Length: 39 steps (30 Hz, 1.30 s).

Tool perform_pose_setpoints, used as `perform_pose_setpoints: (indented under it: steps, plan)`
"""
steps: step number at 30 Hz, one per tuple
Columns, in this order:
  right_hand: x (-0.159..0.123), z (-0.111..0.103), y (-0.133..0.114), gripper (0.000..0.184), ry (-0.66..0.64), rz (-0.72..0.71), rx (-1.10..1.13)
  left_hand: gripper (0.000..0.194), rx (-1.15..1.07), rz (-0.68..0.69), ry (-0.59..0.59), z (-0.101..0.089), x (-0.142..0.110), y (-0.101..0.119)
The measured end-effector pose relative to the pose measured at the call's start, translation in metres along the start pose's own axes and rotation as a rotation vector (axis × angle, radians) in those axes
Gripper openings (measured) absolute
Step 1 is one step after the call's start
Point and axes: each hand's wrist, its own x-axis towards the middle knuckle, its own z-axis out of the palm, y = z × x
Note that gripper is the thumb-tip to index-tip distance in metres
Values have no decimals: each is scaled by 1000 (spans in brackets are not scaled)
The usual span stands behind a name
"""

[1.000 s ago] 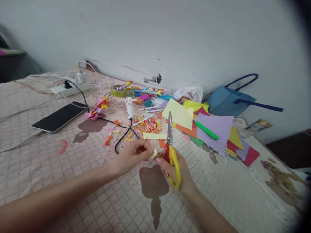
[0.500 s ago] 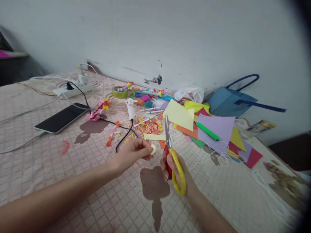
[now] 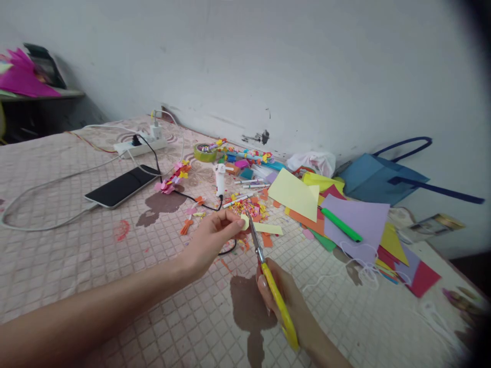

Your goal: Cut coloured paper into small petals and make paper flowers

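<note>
Between thumb and fingers, my left hand (image 3: 217, 237) pinches a small pale yellow paper piece (image 3: 244, 222). My right hand (image 3: 282, 289) grips scissors (image 3: 258, 243) with yellow and red handles. Their blades point up and left, with the tips right beside the paper piece; whether they touch it I cannot tell. Just behind the blades a pale yellow paper strip (image 3: 270, 228) lies on the table among small colourful paper scraps (image 3: 253, 207). A white glue gun (image 3: 220, 180) stands past my left hand, its black cord running down behind the fingers.
Coloured paper sheets (image 3: 295, 191) and a green marker (image 3: 341, 225) lie to the right, near a blue bag (image 3: 383, 176). On the left are a black tablet or phone (image 3: 121, 186), a power strip (image 3: 140, 147) and cables. A tape roll (image 3: 204, 153) sits near the wall.
The scissors have swung from nearly upright to leaning left, bringing their tips to the paper piece. My right hand has lowered, and my left hand has turned slightly upward. The view has shifted left.
</note>
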Motion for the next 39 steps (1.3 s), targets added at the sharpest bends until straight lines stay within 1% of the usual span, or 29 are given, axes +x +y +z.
perform_pose_setpoints:
  steps: [5,9,12,16,19,25,29,39]
  plan:
    - [0,0,-1,33,-14,9,24,20,-42,-15,14,2,-1,0]
    - [0,-1,-4,30,-26,6,12,19,-47,-17,12,2,-1,0]
    - [0,-2,-6,27,-44,31,16,20,-46,-13,7,1,-1,0]
    - [1,-1,-5,26,7,11,-18,20,-40,-11,8,2,-1,0]
    - [1,-1,-3,26,-7,22,-32,21,-39,-14,16,2,-2,0]
    - [1,-1,-6,28,32,25,-81,21,-21,-4,14,1,0,-3]
    - [1,-1,-8,30,66,-5,-81,20,-4,3,26,0,0,-3]
    - [2,0,-5,33,58,34,-52,19,-8,2,16,0,1,-4]
